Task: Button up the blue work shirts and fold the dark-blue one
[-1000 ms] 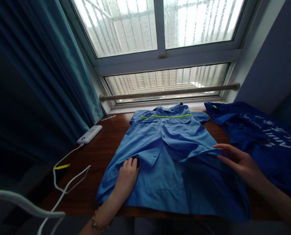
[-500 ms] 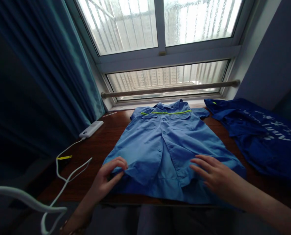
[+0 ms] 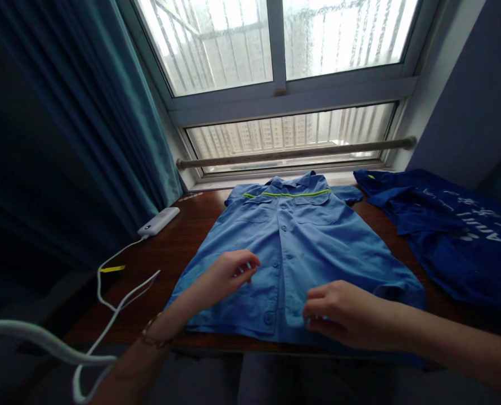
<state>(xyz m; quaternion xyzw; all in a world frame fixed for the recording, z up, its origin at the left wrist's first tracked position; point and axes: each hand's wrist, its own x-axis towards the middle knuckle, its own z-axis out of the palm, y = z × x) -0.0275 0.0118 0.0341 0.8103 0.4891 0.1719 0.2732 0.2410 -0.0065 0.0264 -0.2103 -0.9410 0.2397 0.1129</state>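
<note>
A light blue short-sleeved button shirt (image 3: 326, 242) lies front up, its collar toward the window. A yellow-green stripe crosses its chest. The two front edges run close together down the middle, with a narrow gap near the hem. Above the left front panel is my left hand (image 3: 233, 270), fingers bent, with space between thumb and fingertips and nothing in it. My right hand (image 3: 343, 312) is closed at the lower right front panel near the hem, pinching the shirt cloth; its fingertips are partly hidden.
The brown wooden table (image 3: 206, 211) stands against the window. A darker blue garment (image 3: 436, 236) with white lettering lies at right. On the left are a white power bank (image 3: 159, 221), a white cable (image 3: 115, 309) and a yellow strip (image 3: 113, 269). A curtain (image 3: 119, 112) hangs beside them.
My left hand has left the lower left corner and moved up and inward. My right hand has moved left and closed on the cloth. The front panels now lie flatter and closer together.
</note>
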